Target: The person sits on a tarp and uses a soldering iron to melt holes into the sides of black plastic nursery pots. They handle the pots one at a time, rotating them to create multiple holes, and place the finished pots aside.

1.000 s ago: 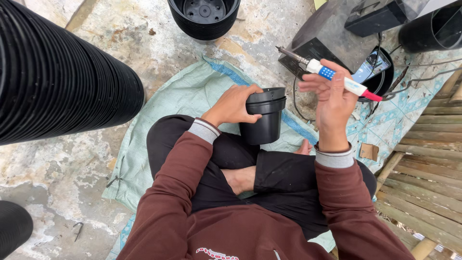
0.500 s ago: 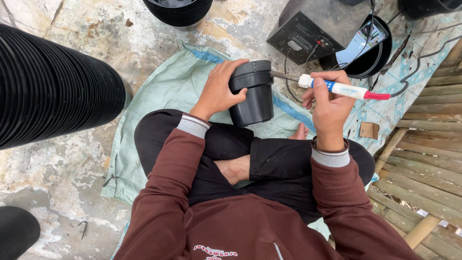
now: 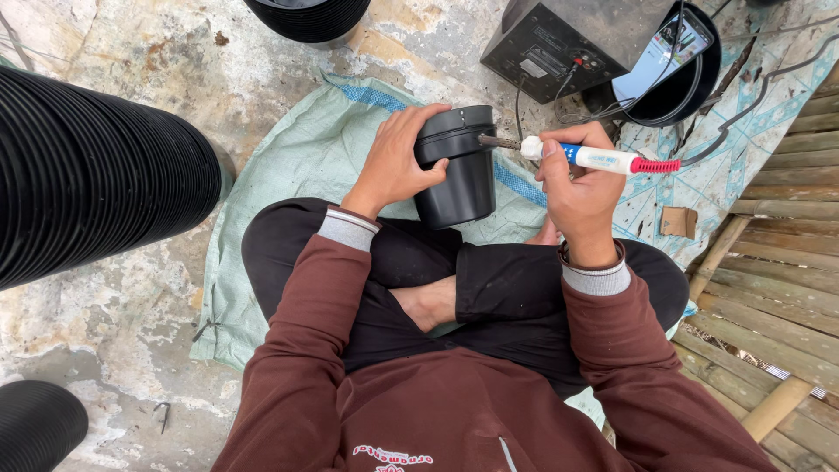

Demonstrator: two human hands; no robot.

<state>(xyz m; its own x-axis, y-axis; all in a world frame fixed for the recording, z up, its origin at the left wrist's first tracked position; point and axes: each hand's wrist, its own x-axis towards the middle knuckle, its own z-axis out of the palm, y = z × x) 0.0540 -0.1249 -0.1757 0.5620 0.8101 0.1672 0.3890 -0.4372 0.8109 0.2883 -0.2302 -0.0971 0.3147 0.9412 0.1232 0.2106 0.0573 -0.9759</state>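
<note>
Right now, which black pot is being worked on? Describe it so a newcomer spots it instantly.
Start at the pale green woven sack under the seated person. Above their crossed legs, the left hand grips a single black pot; unlike the long stacked pots alongside, the soldering iron touches its rim.

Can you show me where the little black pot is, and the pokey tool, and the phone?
black pot (image 3: pixel 463 188): head view, on its side wall below the rim.
soldering iron (image 3: pixel 603 160): head view, on its white and blue handle.
phone (image 3: pixel 660 54): head view, on its screen.
</note>
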